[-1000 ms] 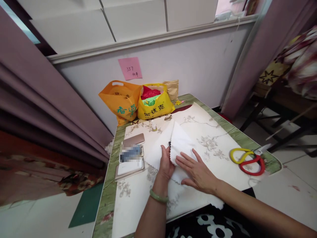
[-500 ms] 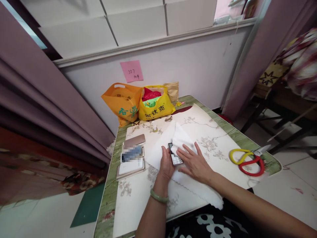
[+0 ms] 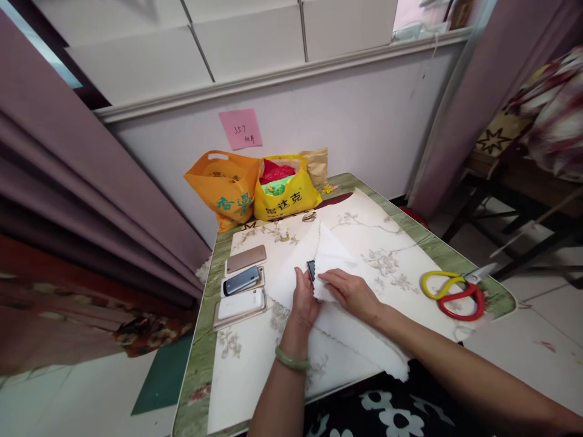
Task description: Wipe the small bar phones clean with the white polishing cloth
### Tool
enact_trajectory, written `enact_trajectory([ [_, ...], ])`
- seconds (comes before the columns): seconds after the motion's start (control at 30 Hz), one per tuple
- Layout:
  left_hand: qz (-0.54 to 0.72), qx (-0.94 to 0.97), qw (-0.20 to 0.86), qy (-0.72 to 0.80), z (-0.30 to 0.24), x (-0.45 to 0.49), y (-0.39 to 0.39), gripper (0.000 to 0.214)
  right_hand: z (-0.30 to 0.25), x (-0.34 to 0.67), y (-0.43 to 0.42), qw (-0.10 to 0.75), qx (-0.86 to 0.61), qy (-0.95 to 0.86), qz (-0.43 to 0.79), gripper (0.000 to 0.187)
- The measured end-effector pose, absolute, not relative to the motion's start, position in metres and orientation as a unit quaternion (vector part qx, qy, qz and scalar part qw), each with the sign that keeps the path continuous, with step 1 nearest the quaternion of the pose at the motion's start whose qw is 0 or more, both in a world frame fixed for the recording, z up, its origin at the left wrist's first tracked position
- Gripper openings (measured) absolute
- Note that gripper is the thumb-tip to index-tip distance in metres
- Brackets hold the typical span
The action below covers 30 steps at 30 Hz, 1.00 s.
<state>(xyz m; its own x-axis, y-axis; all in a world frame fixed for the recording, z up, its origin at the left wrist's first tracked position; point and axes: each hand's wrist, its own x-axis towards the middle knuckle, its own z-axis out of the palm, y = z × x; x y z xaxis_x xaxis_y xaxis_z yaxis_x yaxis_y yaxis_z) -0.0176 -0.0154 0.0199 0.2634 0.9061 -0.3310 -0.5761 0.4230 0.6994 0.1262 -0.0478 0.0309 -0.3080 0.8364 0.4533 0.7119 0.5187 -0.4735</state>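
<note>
A small keypad phone (image 3: 311, 269) rests in my left hand (image 3: 304, 300), whose fingers curl under it. Only its dark upper left edge shows; the rest lies under a fold of white cloth (image 3: 334, 247). My right hand (image 3: 354, 296) is closed on that fold, pressing it with the fingertips against the phone's front. More of the same cloth spreads beneath both hands on the table. To the left lie several other phones: a gold one (image 3: 246, 260), a dark blue one (image 3: 241, 281) and a white one (image 3: 240, 305), the last two resting on others.
Scissors (image 3: 460, 292) with yellow and red handles lie at the table's right edge. Against the wall stand an orange bag (image 3: 230, 191), a yellow bag (image 3: 289, 197) and a brown pouch (image 3: 317, 167). A patterned sheet (image 3: 246, 376) covers much of the green table.
My right hand has gone from lying flat with fingers spread to gripping the cloth. The fold now covers the phone's keypad, which showed before.
</note>
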Motion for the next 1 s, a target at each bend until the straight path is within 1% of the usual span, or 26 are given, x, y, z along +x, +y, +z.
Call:
enact_trajectory([
  [0.13, 0.492, 0.222, 0.77, 0.34, 0.021, -0.015, -0.014, 0.065, 0.021, 0.126, -0.038, 0.334, -0.48, -0.809, 0.059, 0.029],
  [0.23, 0.483, 0.21, 0.777, 0.345, 0.023, -0.015, -0.014, 0.063, 0.017, 0.126, -0.039, 0.336, -0.442, -0.831, 0.041, 0.029],
  [0.33, 0.478, 0.193, 0.773, 0.37, 0.023, -0.015, -0.013, 0.06, 0.014, 0.126, -0.038, 0.335, -0.402, -0.85, 0.064, 0.032],
  [0.43, 0.473, 0.196, 0.774, 0.372, 0.021, -0.014, -0.012, 0.057, 0.015, 0.125, -0.029, 0.289, -0.418, -0.856, 0.095, 0.041],
  [0.57, 0.486, 0.207, 0.781, 0.334, 0.017, -0.01, -0.012, 0.056, 0.021, 0.123, -0.015, 0.212, -0.471, -0.849, 0.113, 0.053],
  [0.67, 0.502, 0.213, 0.771, 0.329, 0.015, -0.009, -0.014, 0.053, 0.026, 0.123, -0.019, 0.198, -0.491, -0.84, 0.117, 0.055],
  [0.77, 0.505, 0.209, 0.766, 0.338, 0.014, -0.011, -0.014, 0.05, 0.024, 0.127, -0.039, 0.212, -0.471, -0.849, 0.109, 0.055],
  [0.87, 0.503, 0.199, 0.774, 0.33, 0.011, -0.012, -0.012, 0.051, 0.016, 0.133, -0.061, 0.268, -0.436, -0.854, 0.096, 0.05],
  [1.0, 0.539, 0.205, 0.741, 0.345, 0.006, -0.014, -0.01, 0.033, 0.013, 0.139, -0.076, 0.367, -0.407, -0.83, 0.102, 0.045],
])
